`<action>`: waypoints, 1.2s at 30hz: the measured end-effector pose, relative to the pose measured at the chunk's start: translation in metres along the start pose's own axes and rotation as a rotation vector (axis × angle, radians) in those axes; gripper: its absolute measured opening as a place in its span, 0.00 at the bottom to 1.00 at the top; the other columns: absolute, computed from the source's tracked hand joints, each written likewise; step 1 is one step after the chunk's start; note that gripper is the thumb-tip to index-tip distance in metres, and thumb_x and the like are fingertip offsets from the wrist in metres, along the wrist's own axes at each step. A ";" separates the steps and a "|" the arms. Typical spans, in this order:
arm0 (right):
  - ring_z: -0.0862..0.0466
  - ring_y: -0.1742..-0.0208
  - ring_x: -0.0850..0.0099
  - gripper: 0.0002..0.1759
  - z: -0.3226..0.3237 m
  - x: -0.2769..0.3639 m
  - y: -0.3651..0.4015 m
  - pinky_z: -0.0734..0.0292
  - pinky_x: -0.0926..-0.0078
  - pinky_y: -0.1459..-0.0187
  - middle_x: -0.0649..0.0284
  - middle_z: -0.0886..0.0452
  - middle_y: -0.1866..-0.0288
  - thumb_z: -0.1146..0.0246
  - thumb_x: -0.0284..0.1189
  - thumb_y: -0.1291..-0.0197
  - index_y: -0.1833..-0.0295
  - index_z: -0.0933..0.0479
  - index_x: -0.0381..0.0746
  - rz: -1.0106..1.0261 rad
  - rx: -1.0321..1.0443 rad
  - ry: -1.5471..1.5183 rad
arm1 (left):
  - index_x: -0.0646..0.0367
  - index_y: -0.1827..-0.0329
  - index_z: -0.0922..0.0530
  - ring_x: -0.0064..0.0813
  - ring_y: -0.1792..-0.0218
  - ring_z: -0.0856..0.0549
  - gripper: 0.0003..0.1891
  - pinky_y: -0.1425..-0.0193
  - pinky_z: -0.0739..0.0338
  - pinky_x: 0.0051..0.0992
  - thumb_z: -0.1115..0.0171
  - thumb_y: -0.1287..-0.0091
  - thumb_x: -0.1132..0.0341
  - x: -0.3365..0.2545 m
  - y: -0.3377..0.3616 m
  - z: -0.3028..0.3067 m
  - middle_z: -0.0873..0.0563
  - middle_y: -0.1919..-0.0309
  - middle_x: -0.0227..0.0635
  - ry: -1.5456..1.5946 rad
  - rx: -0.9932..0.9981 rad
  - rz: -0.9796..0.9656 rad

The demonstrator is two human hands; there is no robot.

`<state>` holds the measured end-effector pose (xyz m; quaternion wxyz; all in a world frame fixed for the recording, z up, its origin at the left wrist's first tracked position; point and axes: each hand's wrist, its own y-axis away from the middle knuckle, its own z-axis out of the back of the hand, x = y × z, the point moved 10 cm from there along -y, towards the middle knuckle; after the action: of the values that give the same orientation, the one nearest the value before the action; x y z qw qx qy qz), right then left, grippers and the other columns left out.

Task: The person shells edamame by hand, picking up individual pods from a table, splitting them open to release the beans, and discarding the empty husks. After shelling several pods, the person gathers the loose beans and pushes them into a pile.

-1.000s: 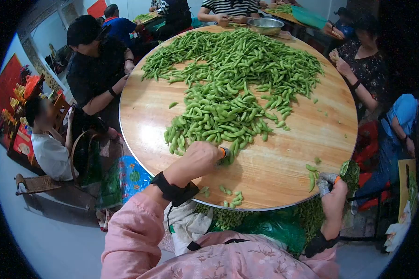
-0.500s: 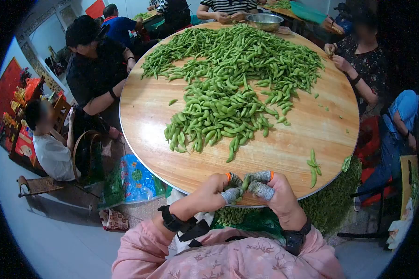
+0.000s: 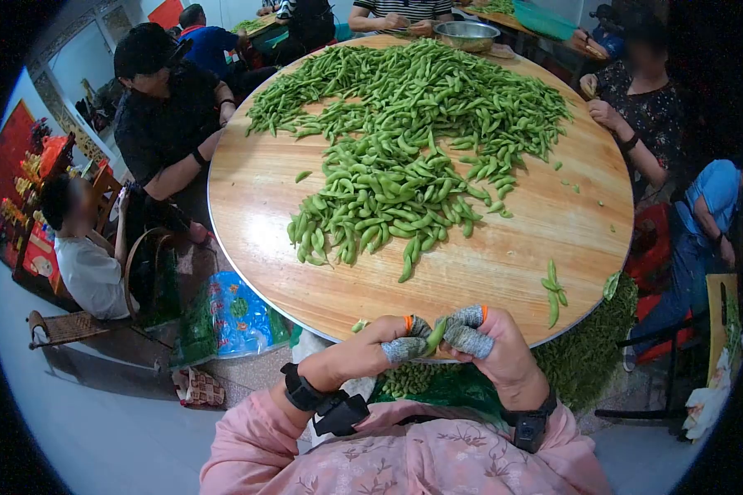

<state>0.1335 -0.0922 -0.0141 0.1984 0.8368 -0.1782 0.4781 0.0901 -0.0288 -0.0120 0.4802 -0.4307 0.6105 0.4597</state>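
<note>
A green edamame pod is pinched between my two hands just over the table's near edge. My left hand grips it from the left, with grey knitted covers on the thumb and a finger. From the right, my right hand closes on the same pod, wearing similar covers. Beyond my hands, a big heap of edamame pods spreads over the round wooden table. A small pale green piece lies beside my left hand. Below the pod, a green bag holds shelled beans.
A few loose pods lie near the table's right edge. Under that side is a mass of green husks. A metal bowl sits at the far edge. People sit left, right and opposite.
The pod between my fingers has tilted slightly and sits a little lower. A small pale green piece now shows by my left hand. The view has shifted a little.
</note>
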 end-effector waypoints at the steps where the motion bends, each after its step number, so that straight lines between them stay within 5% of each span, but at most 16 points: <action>1: 0.26 0.71 0.84 0.06 -0.001 0.002 0.000 0.31 0.88 0.70 0.70 0.23 0.71 0.44 0.24 0.45 0.63 0.25 0.33 0.025 -0.008 0.040 | 0.59 0.63 0.27 0.10 0.77 0.33 0.11 0.76 0.41 0.12 0.48 0.39 0.60 0.007 0.001 0.001 0.29 0.77 0.19 0.008 0.016 0.039; 6: 0.25 0.68 0.81 0.05 0.012 -0.002 -0.001 0.29 0.84 0.65 0.68 0.23 0.69 0.45 0.21 0.46 0.64 0.26 0.32 0.068 -0.103 0.145 | 0.61 0.64 0.26 0.14 0.77 0.31 0.10 0.74 0.36 0.16 0.47 0.40 0.62 0.027 0.003 -0.001 0.26 0.76 0.24 0.169 -0.059 0.194; 8: 0.25 0.68 0.81 0.05 0.016 0.001 -0.001 0.29 0.84 0.65 0.67 0.23 0.69 0.45 0.20 0.46 0.64 0.26 0.32 0.078 -0.152 0.182 | 0.62 0.64 0.26 0.24 0.76 0.26 0.11 0.71 0.31 0.24 0.42 0.44 0.64 -0.013 0.005 0.009 0.25 0.77 0.32 -0.450 -0.287 -0.181; 9: 0.25 0.68 0.81 0.05 0.013 0.005 0.000 0.29 0.84 0.65 0.67 0.23 0.70 0.45 0.20 0.46 0.65 0.26 0.32 0.082 -0.146 0.188 | 0.63 0.64 0.27 0.38 0.74 0.23 0.11 0.69 0.30 0.30 0.40 0.47 0.66 -0.033 0.009 -0.001 0.24 0.77 0.41 -0.761 -0.309 -0.162; 12: 0.25 0.67 0.81 0.05 0.009 0.002 -0.003 0.28 0.83 0.64 0.67 0.23 0.69 0.46 0.20 0.46 0.65 0.26 0.31 0.084 -0.130 0.194 | 0.63 0.65 0.27 0.44 0.72 0.23 0.12 0.70 0.29 0.30 0.39 0.50 0.68 -0.034 0.013 -0.006 0.23 0.75 0.44 -1.231 -0.455 -0.286; 16: 0.24 0.66 0.79 0.05 0.003 -0.006 -0.002 0.28 0.83 0.62 0.65 0.22 0.68 0.46 0.20 0.46 0.64 0.26 0.30 0.058 -0.051 -0.009 | 0.63 0.67 0.27 0.45 0.75 0.24 0.08 0.72 0.30 0.29 0.43 0.47 0.69 -0.023 0.011 -0.003 0.23 0.78 0.43 -1.131 -0.408 -0.302; 18: 0.23 0.65 0.79 0.05 0.005 -0.010 -0.003 0.28 0.83 0.61 0.65 0.22 0.68 0.46 0.20 0.46 0.64 0.26 0.30 0.094 -0.055 -0.013 | 0.61 0.69 0.27 0.39 0.80 0.25 0.05 0.75 0.32 0.29 0.46 0.44 0.69 -0.020 0.010 0.007 0.26 0.82 0.40 -0.626 -0.376 -0.315; 22: 0.23 0.64 0.78 0.06 0.002 -0.006 -0.007 0.28 0.82 0.60 0.63 0.22 0.66 0.43 0.21 0.47 0.63 0.26 0.30 0.249 0.038 0.077 | 0.61 0.73 0.27 0.33 0.81 0.26 0.07 0.75 0.33 0.28 0.49 0.41 0.67 -0.008 0.009 0.016 0.26 0.84 0.36 -0.340 -0.356 -0.278; 24: 0.24 0.64 0.78 0.06 0.003 -0.004 -0.007 0.28 0.82 0.60 0.64 0.22 0.66 0.43 0.21 0.48 0.64 0.26 0.30 0.234 0.022 0.100 | 0.64 0.72 0.27 0.25 0.80 0.29 0.10 0.74 0.33 0.24 0.50 0.38 0.65 0.034 0.006 0.014 0.27 0.83 0.31 0.242 -0.264 0.033; 27: 0.24 0.65 0.79 0.06 0.000 0.003 -0.004 0.29 0.82 0.61 0.65 0.22 0.68 0.43 0.20 0.49 0.64 0.25 0.30 0.197 0.001 0.215 | 0.65 0.70 0.28 0.16 0.75 0.28 0.15 0.72 0.34 0.18 0.53 0.35 0.59 0.000 0.005 0.010 0.26 0.79 0.26 -0.071 -0.293 -0.170; 31: 0.25 0.67 0.80 0.06 -0.010 0.014 0.000 0.29 0.83 0.63 0.66 0.22 0.70 0.45 0.18 0.50 0.64 0.26 0.30 0.205 0.008 0.473 | 0.64 0.69 0.28 0.15 0.72 0.29 0.12 0.69 0.33 0.17 0.53 0.36 0.63 0.001 0.005 0.013 0.25 0.77 0.27 -0.181 -0.292 -0.125; 36: 0.25 0.68 0.80 0.06 -0.008 0.012 0.002 0.29 0.83 0.64 0.65 0.22 0.71 0.45 0.17 0.51 0.65 0.26 0.31 0.172 -0.054 0.497 | 0.65 0.69 0.27 0.26 0.78 0.27 0.06 0.73 0.32 0.26 0.52 0.46 0.75 -0.001 0.004 0.018 0.26 0.81 0.40 -0.349 -0.384 -0.107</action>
<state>0.1326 -0.0913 0.0008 0.2170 0.6697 -0.2074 0.6793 0.0895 -0.0098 -0.0129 0.5115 -0.4598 0.3964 0.6081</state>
